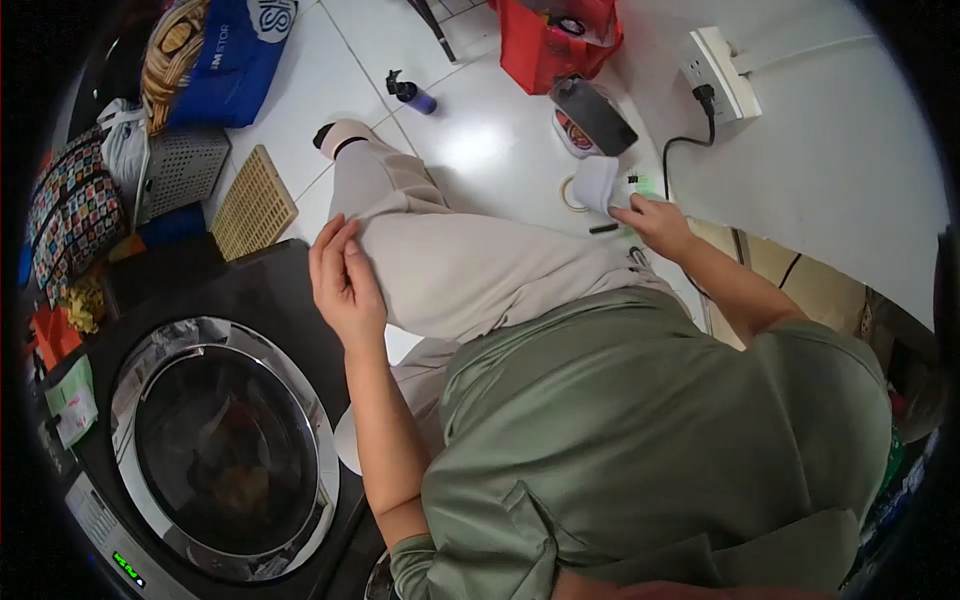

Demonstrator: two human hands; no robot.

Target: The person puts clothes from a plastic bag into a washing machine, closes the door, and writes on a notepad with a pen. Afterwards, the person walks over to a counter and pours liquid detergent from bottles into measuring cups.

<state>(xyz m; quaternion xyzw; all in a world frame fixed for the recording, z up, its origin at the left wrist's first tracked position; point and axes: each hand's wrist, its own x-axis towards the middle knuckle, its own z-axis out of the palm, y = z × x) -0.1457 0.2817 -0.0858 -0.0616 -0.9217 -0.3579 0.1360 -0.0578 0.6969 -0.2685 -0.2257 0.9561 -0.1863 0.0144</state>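
Note:
My left hand (345,275) rests against the knee of my light beige trousers (470,255), fingers stretched out and holding nothing. At the right, my right hand (655,225) has its thumb and fingers closed at the lower edge of a small white object (597,182), perhaps a cloth or cup; its kind is not clear. Right behind it lie a roll of tape (568,194), a short black stick-like item (604,228) and a green-and-white paper (643,185). A dark rectangular box (596,115) leans over a round tub (568,135) just beyond.
A front-loading washing machine (225,450) with a round glass door stands at the left. Around the tiled floor are a purple spray bottle (412,92), red bag (550,60), blue bag (235,65) and beige plastic grate (255,205). A black cord (685,138) hangs from the socket (715,75).

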